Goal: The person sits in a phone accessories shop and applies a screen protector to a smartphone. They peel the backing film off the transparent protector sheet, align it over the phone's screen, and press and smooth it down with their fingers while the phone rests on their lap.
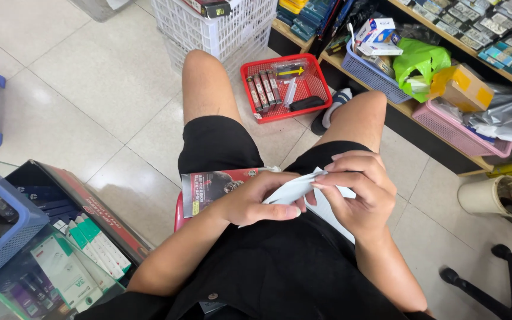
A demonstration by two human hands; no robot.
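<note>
I sit with my knees apart, in black shorts and a black shirt. My left hand (255,200) and my right hand (358,189) both grip a thin white sheet or packet (295,188) over my lap, fingers pinching its upper edge. Under my left hand, across my left thigh, lies a flat red and dark printed package (211,186). On the tiled floor between my knees sits a red plastic basket (321,96) holding several small packaged items.
A white crate (211,29) stands behind the red basket. Low wooden shelves at right carry a blue basket (370,74), green bag (419,59), cardboard box (463,88) and pink basket (454,131). A glass counter with boxes (60,261) is at left, a beige bin (493,194) at right.
</note>
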